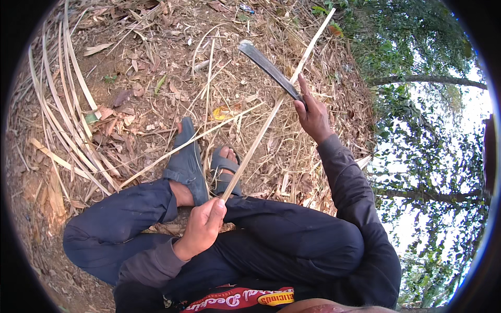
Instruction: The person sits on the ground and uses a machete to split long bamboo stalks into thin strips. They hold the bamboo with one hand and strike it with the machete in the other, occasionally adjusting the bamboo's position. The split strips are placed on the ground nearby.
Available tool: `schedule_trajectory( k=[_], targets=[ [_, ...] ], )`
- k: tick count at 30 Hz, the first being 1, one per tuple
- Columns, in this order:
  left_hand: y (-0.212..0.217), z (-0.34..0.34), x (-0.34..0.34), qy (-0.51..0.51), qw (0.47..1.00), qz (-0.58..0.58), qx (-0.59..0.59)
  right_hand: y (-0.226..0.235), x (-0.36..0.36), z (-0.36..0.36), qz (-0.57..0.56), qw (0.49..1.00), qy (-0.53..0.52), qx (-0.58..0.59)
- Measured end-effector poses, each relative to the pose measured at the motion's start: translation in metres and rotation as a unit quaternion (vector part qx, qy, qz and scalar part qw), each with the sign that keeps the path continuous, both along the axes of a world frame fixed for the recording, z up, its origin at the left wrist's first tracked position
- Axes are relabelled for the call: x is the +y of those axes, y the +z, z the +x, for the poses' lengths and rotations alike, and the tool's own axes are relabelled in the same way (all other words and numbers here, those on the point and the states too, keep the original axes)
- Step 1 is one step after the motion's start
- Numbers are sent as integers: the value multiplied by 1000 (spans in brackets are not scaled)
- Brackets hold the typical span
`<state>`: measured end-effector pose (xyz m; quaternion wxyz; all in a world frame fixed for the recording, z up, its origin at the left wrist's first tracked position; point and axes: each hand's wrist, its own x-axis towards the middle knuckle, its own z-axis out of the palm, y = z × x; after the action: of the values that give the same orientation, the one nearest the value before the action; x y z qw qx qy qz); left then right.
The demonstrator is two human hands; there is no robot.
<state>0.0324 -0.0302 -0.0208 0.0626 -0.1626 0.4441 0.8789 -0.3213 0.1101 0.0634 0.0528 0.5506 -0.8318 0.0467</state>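
Note:
My left hand (pixel 201 229) is closed around the near end of a long, pale bamboo strip (pixel 257 140), just above my lap. The strip slants away to the far right. Farther along it, my right hand (pixel 315 117) grips a machete (pixel 267 67) with a dark blade, its handle mostly hidden in the palm. The blade crosses the strip and points to the far left. The index finger of that hand lies stretched out by the strip, where blade and strip meet.
Several split strips (pixel 68 115) lie in a bundle on the left. A thin strip (pixel 172 151) runs across beside my sandalled feet (pixel 189 156). Dry leaves and shavings cover the ground (pixel 156 68). Trees (pixel 428 130) stand at the right.

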Motion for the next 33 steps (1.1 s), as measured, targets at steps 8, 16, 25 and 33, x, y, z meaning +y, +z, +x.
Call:
schedule_trajectory(
  k=[8, 16, 25, 33],
  targets=[
    [4, 2, -7, -24, 990, 138, -26, -7, -20, 51, 31, 991, 117, 48],
    [4, 4, -12, -46, 987, 154, -15, 21, -1, -33, 23, 988, -129, 87],
    [0, 3, -27, -56, 968, 234, -68, 7, -25, 55, 91, 983, 98, 125],
    [-1, 33, -25, -165, 891, 416, -81, 17, 46, -72, -171, 954, -243, 30]
  ],
)
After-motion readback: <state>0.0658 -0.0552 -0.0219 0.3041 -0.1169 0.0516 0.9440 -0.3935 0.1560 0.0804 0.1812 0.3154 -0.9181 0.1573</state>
